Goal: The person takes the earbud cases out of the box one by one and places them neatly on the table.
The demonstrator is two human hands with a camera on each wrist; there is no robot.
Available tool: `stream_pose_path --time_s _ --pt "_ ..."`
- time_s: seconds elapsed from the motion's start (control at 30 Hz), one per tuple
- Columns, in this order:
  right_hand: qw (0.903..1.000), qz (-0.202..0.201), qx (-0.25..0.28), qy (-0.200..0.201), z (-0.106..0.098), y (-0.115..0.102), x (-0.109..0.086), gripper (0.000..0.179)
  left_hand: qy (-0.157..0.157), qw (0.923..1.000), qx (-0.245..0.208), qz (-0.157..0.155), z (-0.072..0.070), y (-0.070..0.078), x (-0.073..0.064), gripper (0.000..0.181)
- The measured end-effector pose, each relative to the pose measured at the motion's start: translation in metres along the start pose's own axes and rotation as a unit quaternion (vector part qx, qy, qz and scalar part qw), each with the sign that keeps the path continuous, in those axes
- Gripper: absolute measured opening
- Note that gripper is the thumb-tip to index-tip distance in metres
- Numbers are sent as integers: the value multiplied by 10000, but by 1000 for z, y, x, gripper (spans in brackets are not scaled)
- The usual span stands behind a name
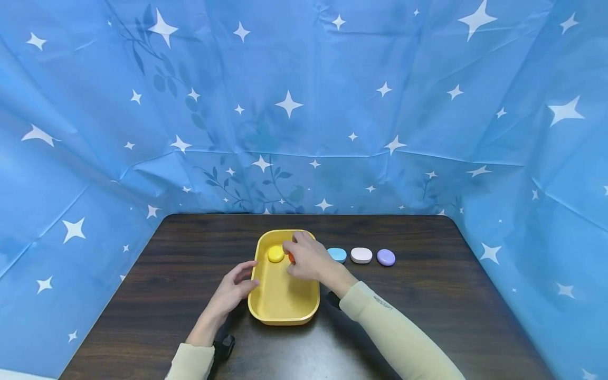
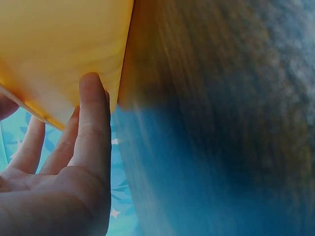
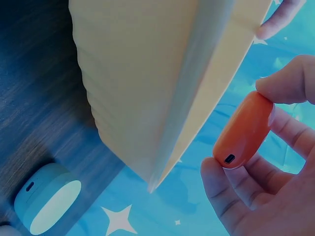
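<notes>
Right hand [image 1: 310, 257] pinches rounded orange case [image 3: 244, 129] over yellow tray [image 1: 282, 306]. Left hand [image 1: 230, 290], fingers apart, touches tray's side. Blue case [image 1: 337, 255] near.

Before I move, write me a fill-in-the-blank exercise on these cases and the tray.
The oval case that the right hand holds is ____.
The small case lying in the plastic tray is ____.
In the head view, the rightmost case, beside the white case, is ____.
Missing words: orange; yellow; purple.
</notes>
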State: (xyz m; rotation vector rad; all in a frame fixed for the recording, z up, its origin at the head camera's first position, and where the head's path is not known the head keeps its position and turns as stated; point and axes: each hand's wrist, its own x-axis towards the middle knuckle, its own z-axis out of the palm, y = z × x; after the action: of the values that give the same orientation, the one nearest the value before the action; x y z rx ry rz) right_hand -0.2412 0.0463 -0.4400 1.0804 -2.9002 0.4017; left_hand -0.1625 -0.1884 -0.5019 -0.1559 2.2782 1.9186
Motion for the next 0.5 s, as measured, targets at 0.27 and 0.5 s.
stream_pose_path --time_s 0.27,0.5 --pt "9998 152 57 70 -2 5 -8 22 -14 10000 -10 -31 1 2 0 52" --pt "9997 159 113 146 -2 12 -13 20 23 10000 -19 5 1 -1 1 52"
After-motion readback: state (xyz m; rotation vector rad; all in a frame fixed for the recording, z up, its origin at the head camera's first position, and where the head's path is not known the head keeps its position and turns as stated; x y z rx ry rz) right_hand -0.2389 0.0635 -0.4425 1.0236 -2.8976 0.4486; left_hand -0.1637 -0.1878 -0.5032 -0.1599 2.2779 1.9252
